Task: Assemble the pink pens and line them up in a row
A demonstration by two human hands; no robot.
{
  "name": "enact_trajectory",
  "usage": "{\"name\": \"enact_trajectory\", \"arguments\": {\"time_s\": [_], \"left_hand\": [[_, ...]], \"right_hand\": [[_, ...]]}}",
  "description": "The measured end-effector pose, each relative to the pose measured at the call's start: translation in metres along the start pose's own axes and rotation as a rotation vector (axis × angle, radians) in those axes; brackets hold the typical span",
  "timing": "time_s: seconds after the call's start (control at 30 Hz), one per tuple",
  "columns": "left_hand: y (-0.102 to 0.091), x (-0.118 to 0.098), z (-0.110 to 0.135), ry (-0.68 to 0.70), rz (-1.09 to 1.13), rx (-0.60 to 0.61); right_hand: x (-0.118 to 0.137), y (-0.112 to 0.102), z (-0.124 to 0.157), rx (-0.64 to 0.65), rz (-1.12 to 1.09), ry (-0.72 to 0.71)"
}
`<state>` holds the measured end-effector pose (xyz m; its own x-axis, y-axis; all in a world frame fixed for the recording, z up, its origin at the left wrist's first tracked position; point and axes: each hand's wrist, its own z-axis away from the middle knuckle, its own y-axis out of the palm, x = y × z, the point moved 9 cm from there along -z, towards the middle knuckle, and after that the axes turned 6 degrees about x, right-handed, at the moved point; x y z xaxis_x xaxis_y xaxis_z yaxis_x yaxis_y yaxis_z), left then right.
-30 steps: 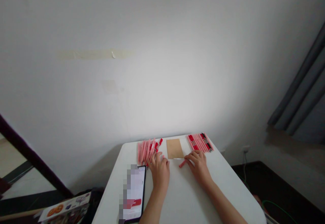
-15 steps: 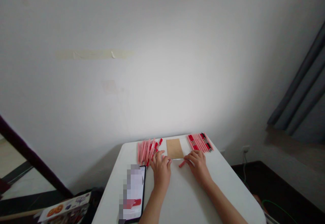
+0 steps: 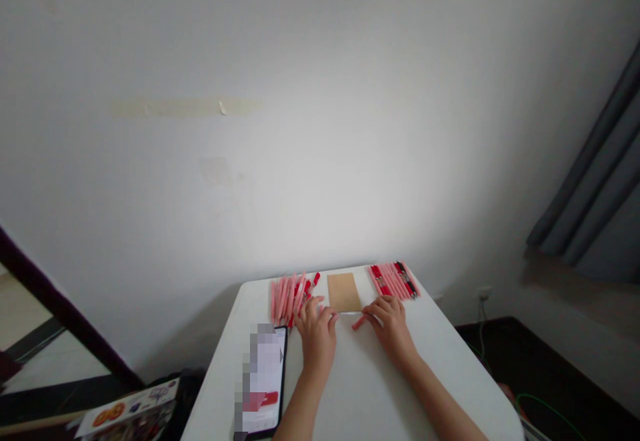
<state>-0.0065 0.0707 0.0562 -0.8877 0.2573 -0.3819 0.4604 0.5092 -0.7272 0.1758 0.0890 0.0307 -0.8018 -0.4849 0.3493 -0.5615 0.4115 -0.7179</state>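
Observation:
A slim, pale pen (image 3: 350, 313) lies crosswise between my two hands, its ends hidden by my fingers. My left hand (image 3: 318, 337) pinches its left end between thumb and fingers, beside a loose pile of pink and red pens (image 3: 286, 297). At the other end, the fingers of my right hand (image 3: 391, 327) are closed on the pen. A short pink pen cap (image 3: 359, 323) shows beneath my right fingertips; I cannot tell whether it is held or lies on the table. Just beyond the pen lies a brown paper notebook or card (image 3: 343, 292).
A row of pink, red and black pens (image 3: 394, 281) lies at the table's back right. A phone (image 3: 265, 381) with a lit screen rests on the left of the white table (image 3: 360, 401). The wall (image 3: 320, 161) stands right behind. A printed box (image 3: 130, 411) is at lower left.

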Motion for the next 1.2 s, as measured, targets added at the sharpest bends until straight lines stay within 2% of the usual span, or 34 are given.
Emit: {"name": "enact_trajectory", "arguments": {"time_s": [0.27,0.77,1.2], "left_hand": [[-0.002,0.000,0.000,-0.004,-0.001,-0.017],[0.001,-0.007,0.001,0.073,-0.039,-0.012],[0.005,-0.012,0.001,0.093,0.014,0.059]], "right_hand": [[0.001,-0.001,0.000,-0.006,0.012,0.004],[0.004,-0.001,0.000,0.002,0.005,-0.006],[0.010,-0.001,-0.001,0.048,-0.035,-0.029]]}}
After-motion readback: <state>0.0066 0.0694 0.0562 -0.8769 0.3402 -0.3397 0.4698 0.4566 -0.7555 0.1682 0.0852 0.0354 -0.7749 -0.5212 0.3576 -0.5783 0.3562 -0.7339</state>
